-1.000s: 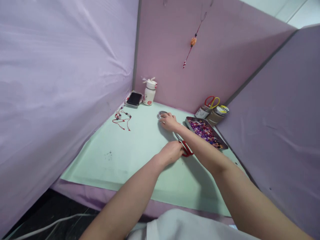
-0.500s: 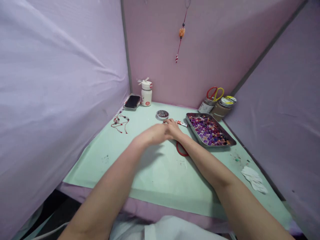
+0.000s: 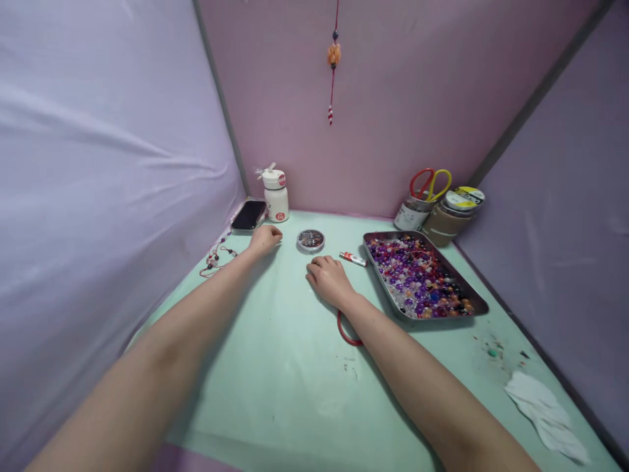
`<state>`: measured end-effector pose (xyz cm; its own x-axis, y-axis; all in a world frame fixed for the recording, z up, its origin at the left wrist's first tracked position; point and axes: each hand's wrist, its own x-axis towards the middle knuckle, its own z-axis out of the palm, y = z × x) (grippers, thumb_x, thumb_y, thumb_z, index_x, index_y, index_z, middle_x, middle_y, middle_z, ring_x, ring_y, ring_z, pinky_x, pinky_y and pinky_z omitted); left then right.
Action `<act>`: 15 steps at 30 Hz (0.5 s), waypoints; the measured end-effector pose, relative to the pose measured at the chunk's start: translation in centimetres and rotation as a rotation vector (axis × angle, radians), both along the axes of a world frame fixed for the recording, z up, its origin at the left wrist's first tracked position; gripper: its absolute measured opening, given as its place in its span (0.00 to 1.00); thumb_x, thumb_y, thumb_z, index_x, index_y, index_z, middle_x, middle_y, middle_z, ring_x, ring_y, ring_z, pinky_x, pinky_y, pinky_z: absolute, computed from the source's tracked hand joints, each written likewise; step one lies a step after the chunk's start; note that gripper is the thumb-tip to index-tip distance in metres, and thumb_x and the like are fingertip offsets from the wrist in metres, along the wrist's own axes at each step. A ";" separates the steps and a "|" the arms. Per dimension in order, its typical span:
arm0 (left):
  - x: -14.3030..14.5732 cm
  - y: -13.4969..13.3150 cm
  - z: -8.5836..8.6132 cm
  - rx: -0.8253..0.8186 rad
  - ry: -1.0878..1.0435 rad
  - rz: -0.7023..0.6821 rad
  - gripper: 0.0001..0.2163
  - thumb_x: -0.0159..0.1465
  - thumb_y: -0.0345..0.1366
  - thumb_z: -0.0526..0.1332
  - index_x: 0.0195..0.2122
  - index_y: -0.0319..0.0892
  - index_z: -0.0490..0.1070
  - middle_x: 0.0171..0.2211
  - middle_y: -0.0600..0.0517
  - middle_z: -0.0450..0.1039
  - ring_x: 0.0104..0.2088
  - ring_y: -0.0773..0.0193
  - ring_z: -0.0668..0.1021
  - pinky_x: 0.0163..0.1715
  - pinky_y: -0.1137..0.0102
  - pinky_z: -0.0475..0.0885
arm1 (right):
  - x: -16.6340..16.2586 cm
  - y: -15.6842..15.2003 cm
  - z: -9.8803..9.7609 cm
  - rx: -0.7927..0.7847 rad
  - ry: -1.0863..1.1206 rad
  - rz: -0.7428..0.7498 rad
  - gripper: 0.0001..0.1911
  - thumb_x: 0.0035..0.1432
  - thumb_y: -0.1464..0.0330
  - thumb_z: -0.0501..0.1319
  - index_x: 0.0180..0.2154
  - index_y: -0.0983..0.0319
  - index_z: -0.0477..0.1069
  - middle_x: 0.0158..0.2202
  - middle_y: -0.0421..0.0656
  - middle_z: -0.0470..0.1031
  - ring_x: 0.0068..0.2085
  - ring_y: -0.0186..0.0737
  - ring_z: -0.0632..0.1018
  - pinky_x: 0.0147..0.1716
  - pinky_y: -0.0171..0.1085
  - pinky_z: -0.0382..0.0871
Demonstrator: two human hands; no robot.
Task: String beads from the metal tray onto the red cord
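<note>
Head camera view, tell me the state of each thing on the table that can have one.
Left hand, curled, resting on the mat.
Right hand, palm down, holding nothing.
Phone, screen dark, lying flat.
Bottle, upright, lid shut.
Tray, full of beads.
Red scissors, lying flat, only one handle loop showing.
Jar scissors, handles up in a jar.
Tube, lying on its side.

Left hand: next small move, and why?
Probably slide the left hand right onto the round spool: it lies just beside those knuckles, untouched, while the right hand rests on the mat, red scissors partly under its wrist.
</note>
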<state>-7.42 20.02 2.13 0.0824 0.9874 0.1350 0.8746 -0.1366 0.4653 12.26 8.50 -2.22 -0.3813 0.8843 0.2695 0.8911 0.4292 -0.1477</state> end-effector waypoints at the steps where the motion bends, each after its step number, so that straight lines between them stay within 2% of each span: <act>1: 0.2 0.5 -0.1 -0.021 0.026 0.002 0.08 0.55 0.31 0.61 0.34 0.38 0.79 0.37 0.44 0.78 0.40 0.58 0.77 0.42 0.69 0.66 | 0.0 0.0 -0.1 -0.001 0.004 0.000 0.14 0.62 0.64 0.50 0.42 0.55 0.73 0.47 0.49 0.72 0.47 0.48 0.67 0.42 0.43 0.59; 9: 2.2 3.1 0.3 -0.196 0.300 -0.050 0.11 0.52 0.38 0.63 0.32 0.38 0.79 0.32 0.44 0.78 0.34 0.59 0.77 0.34 0.71 0.67 | 0.0 0.1 -0.2 -0.019 0.049 -0.001 0.14 0.62 0.65 0.50 0.43 0.56 0.73 0.46 0.49 0.71 0.47 0.48 0.67 0.43 0.44 0.59; 15: 3.7 4.4 0.4 -0.282 0.594 -0.103 0.15 0.52 0.37 0.62 0.39 0.35 0.77 0.39 0.38 0.77 0.41 0.55 0.77 0.37 0.71 0.69 | -0.1 0.0 -0.3 0.001 0.070 -0.007 0.12 0.62 0.66 0.51 0.42 0.58 0.72 0.45 0.48 0.71 0.46 0.46 0.66 0.42 0.42 0.58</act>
<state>-3.70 24.40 2.49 0.1594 0.9613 -0.2247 0.9823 -0.1772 -0.0613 12.18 8.47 -2.50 -0.3553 0.8868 0.2957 0.8817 0.4230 -0.2091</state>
